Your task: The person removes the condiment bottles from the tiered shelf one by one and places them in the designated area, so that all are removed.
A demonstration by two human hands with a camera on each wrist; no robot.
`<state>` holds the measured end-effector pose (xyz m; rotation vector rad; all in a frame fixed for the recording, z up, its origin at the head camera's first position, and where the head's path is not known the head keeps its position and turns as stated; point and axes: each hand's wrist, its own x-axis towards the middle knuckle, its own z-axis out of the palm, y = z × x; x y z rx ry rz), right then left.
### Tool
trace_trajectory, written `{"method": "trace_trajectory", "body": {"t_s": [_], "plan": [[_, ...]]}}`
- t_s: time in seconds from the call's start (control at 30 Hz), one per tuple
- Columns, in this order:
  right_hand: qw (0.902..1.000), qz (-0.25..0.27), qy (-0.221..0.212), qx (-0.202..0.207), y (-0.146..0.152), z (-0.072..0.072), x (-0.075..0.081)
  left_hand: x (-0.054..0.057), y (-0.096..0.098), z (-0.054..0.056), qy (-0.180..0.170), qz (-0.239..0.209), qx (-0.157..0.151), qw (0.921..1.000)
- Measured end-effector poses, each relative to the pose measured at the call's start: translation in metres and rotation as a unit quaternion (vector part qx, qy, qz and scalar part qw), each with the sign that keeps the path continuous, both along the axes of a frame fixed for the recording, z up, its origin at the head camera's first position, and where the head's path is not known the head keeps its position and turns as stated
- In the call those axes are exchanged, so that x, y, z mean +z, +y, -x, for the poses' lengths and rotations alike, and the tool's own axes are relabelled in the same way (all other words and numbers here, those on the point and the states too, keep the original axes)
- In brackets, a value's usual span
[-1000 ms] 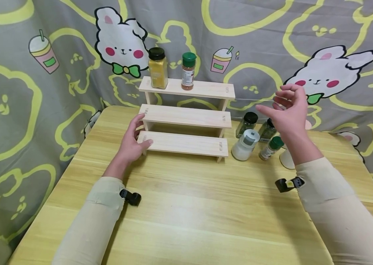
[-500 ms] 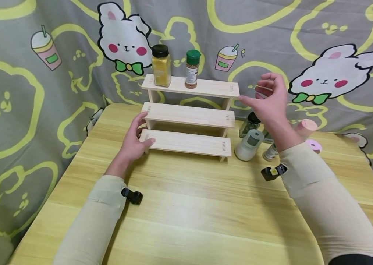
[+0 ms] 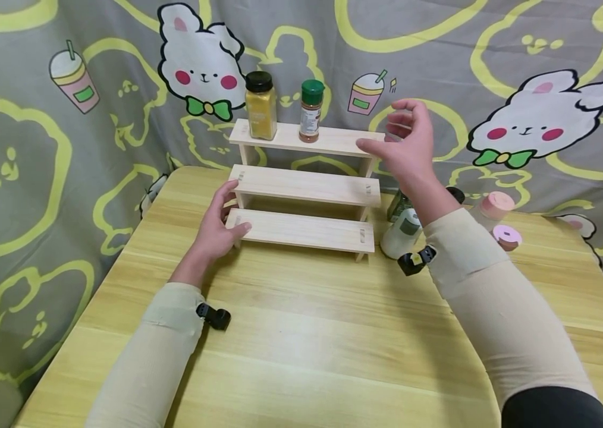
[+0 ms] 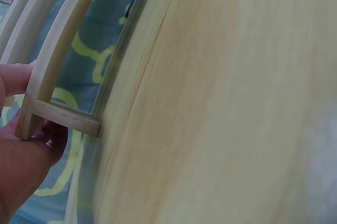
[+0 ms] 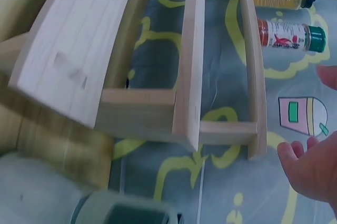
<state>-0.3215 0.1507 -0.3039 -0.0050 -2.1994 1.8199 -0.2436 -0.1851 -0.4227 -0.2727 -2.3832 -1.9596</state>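
Note:
A three-step wooden spice rack [image 3: 301,229] stands on the table. My left hand [image 3: 216,232] grips its left end, thumb on the lowest shelf; the left wrist view shows fingers [image 4: 52,137] wrapped below the board. On the top shelf are a yellow spice jar [image 3: 261,116] with a black cap and a small red-brown spice bottle [image 3: 310,122] with a green cap. My right hand [image 3: 411,142] hovers by that shelf's right end, thumb and fingers spread apart around nothing. In the right wrist view, the same hand [image 5: 316,171] appears beyond the top board.
Right of the rack stand a white shaker jar [image 3: 399,238], a dark green jar [image 3: 396,207] and a pink-lidded container [image 3: 496,205] beside a lilac-topped one [image 3: 507,235]. My right forearm hides part of this group. A patterned curtain [image 3: 135,137] hangs behind the table.
My right hand has moved left from above the jars to the top shelf's right end. My left hand keeps its grip on the rack. The view shifted slightly at first.

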Motion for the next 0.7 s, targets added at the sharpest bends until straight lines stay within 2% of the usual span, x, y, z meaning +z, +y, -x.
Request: {"method": "trace_trajectory", "body": {"t_s": [0.7], "plan": [[0.9995, 0.010, 0.008, 0.029, -0.053, 0.024, -0.002, -0.001, 0.000, 0.000, 0.001, -0.001, 0.001, 1.0000]]}}
